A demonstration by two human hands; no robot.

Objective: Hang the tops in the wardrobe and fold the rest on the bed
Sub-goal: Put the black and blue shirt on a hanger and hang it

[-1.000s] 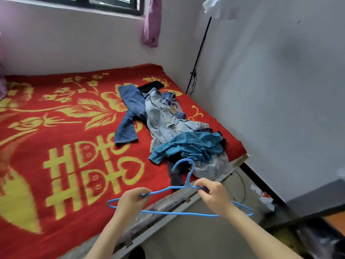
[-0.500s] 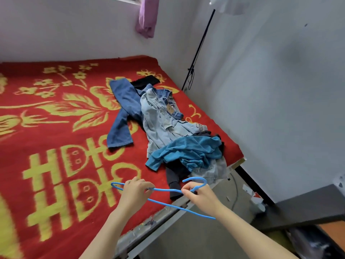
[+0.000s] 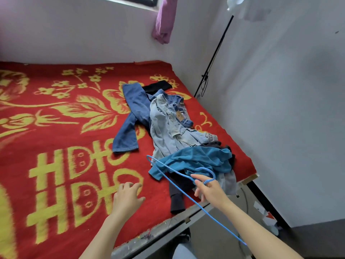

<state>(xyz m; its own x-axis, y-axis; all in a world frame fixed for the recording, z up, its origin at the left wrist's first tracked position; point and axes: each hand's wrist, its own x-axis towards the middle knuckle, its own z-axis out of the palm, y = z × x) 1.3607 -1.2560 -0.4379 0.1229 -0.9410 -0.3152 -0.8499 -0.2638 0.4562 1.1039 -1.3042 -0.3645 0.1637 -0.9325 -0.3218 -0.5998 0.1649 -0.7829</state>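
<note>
A pile of clothes lies on the right side of the red and yellow bed [image 3: 56,150]: a teal top [image 3: 196,159] in front, a pale denim garment [image 3: 166,128] behind it, dark blue jeans [image 3: 130,124] to the left and a black garment [image 3: 176,199] hanging toward the bed's edge. My right hand [image 3: 211,191] holds a thin blue hanger [image 3: 204,168] by its hook, just in front of the teal top; the hanger tilts down to the right. My left hand [image 3: 128,197] hovers over the blanket, fingers spread and holding nothing.
The bed's metal edge [image 3: 168,227] runs diagonally below my hands. A white wall stands close on the right, with a black stand pole [image 3: 214,53] leaning in the corner. A purple curtain [image 3: 164,19] hangs by the window. Small items lie on the floor [image 3: 261,208].
My left hand has let go of the hanger and opened over the blanket. The right hand alone carries the hanger, which has swung forward toward the teal top.
</note>
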